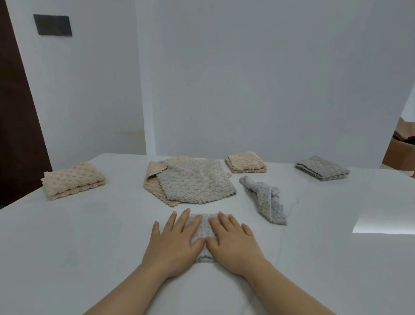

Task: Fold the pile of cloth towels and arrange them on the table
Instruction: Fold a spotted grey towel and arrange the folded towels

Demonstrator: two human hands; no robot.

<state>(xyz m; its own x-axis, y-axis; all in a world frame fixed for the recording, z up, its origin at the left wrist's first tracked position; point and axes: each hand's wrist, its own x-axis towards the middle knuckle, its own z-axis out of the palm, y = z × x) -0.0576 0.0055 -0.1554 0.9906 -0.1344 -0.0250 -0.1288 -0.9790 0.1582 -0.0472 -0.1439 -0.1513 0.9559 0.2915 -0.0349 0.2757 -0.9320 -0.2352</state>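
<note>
- Grey towel point(203, 229) is lying folded on the desk point(86, 246), near centre
- Left grip point(174, 244) and right grip point(234, 244) are pressing it flat, fingers spread
- Judged advisable: smoothing outward evenly, holding edges aligned

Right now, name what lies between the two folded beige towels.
In the head view, an unfolded grey towel lying on an unfolded beige towel.

Soft even light, seemingly from the right, glares off the table point(390, 223); edges bow and blur slightly
</note>
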